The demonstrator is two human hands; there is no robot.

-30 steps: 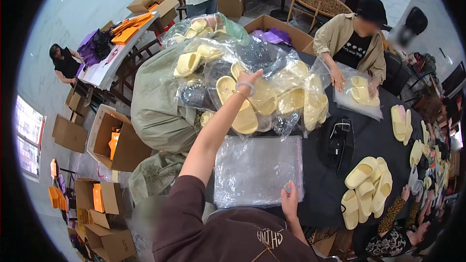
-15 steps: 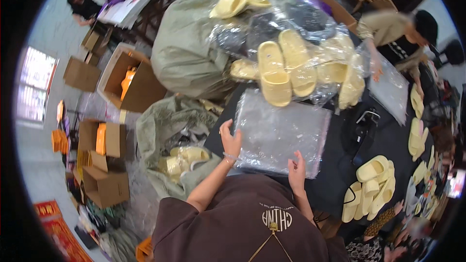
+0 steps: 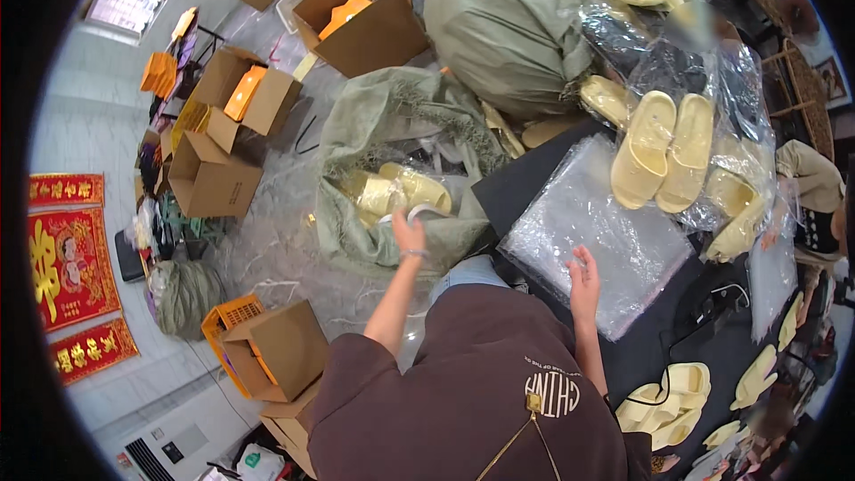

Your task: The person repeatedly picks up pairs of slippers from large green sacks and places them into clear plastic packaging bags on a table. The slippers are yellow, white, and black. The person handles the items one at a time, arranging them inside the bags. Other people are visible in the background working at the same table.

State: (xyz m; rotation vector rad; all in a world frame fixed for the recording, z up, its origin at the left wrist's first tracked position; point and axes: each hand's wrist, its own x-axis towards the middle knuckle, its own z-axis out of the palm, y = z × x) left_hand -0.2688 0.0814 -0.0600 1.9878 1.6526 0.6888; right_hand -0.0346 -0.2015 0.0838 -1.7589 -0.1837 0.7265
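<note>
My left hand reaches over the near side of an open green woven sack, its fingers extended and nothing visible in them. Just beyond the fingertips, pale yellow slippers in clear plastic lie inside the sack. With fingers apart and empty, my right hand hovers at the near left part of a stack of clear plastic bags on the dark table. A pair of yellow slippers rests at the stack's far right corner, against a heap of bagged slippers.
A full green sack stands beyond the open one. Cardboard boxes line the floor at left. More yellow slippers and a black object with a cord lie on the table's right side. Another person is at the far right.
My view has turned left toward the sack. My left hand has moved from the plastic bag stack to the open sack. My right hand stays near the stack.
</note>
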